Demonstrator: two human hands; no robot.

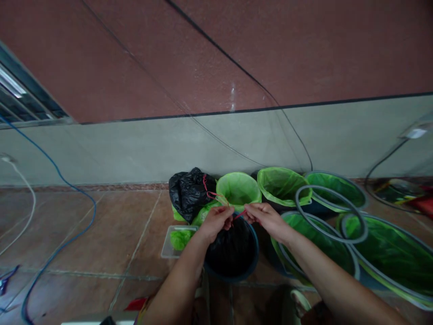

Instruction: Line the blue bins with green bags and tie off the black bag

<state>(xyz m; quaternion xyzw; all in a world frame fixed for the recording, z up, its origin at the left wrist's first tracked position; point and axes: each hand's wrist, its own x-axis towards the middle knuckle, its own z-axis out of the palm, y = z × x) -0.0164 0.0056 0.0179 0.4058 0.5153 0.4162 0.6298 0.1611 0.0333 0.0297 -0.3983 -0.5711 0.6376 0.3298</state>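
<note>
My left hand [217, 221] and my right hand [264, 217] are both closed, pinching a red drawstring [240, 214] stretched between them. Below my hands, a black garbage bag [233, 247] sits gathered inside a round blue bin [256, 253]. Just beyond my left hand lies a full-looking black garbage bag [189, 194] with red drawstring loops. Beside it, green bag material [206, 212] shows on the floor. My fingers partly hide where the drawstring meets the bag.
Green-lined bins stand against the wall, including one bin [238, 187] behind my hands and a larger bin [389, 253] at right. A loose grey ring [299, 207] rests across them. A clear tray [167, 243] holds a green bag [181, 238]. A blue cable [67, 180] crosses the tiles.
</note>
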